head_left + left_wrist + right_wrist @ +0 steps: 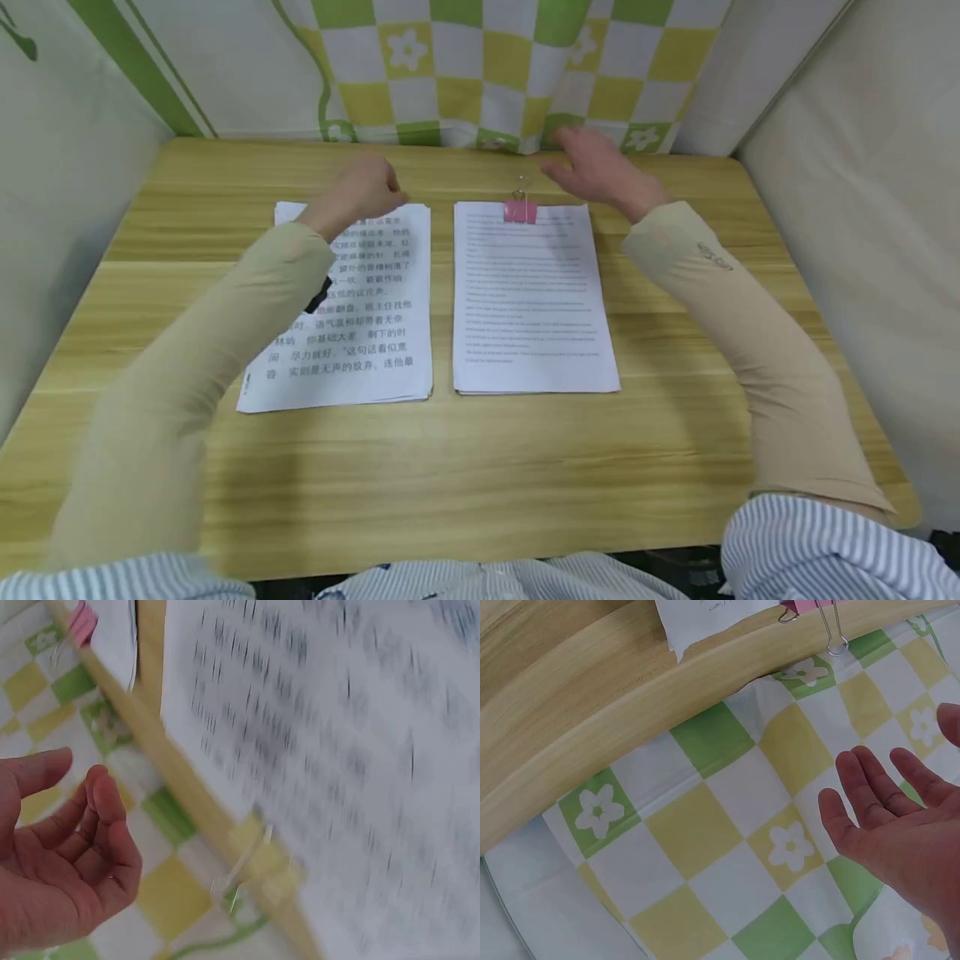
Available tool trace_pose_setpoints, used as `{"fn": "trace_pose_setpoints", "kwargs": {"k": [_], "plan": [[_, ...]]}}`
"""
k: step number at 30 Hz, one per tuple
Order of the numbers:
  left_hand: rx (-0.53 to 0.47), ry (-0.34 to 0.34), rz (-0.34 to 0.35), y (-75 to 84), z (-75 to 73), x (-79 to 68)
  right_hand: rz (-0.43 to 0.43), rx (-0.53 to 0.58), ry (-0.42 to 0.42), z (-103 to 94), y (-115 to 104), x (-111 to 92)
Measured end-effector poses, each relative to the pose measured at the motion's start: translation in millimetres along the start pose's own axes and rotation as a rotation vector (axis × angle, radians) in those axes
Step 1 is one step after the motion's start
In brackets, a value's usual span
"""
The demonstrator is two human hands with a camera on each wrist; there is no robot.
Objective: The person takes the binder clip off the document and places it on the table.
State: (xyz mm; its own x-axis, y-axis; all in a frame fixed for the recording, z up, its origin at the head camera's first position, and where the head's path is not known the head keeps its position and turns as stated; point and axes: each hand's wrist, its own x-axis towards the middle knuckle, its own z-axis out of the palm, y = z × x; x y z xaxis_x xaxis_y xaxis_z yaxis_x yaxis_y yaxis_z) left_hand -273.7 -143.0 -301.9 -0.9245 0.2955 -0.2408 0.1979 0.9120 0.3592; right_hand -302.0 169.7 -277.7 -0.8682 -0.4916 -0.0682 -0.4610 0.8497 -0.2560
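Two stacks of printed paper lie side by side. Over the top edge of the left stack (pixel 375 333), which bears large Chinese characters, hovers my left hand (pixel 358 196). Its fingers are loosely bent and hold nothing, as the left wrist view shows. A blurred yellow binder clip (pixel 262 859) sits at that stack's top edge; my hand hides it in the head view. The right stack (pixel 532 308) carries small print and a pink binder clip (pixel 521 211) at its top. Just beyond and right of this clip, my right hand (pixel 600 171) is in the air, empty, with relaxed fingers.
Both stacks rest on a light wooden table (pixel 450 475). Along its far edge hangs a green, yellow and white checked cloth (pixel 487 71). Pale fabric walls (pixel 862 167) stand at the left and right sides.
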Motion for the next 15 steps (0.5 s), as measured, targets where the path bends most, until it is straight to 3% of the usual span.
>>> {"fn": "trace_pose_setpoints", "kwargs": {"k": [5, 9, 12, 15], "plan": [[-0.363, -0.059, -0.168, 9.5, 42.0, 6.4, 0.043, -0.015, -0.064, 8.7, -2, -1], [-0.642, -0.108, -0.299, 16.3, 63.0, 8.4, 0.023, -0.013, -0.080, 20.0, -6, 2], [-0.725, -0.136, -0.350, 20.1, 70.7, 8.7, 0.005, -0.015, -0.075, 27.3, -8, 7], [-0.743, -0.152, -0.377, 23.3, 73.8, 8.3, 0.009, -0.023, -0.080, 32.2, -7, 12]]}}
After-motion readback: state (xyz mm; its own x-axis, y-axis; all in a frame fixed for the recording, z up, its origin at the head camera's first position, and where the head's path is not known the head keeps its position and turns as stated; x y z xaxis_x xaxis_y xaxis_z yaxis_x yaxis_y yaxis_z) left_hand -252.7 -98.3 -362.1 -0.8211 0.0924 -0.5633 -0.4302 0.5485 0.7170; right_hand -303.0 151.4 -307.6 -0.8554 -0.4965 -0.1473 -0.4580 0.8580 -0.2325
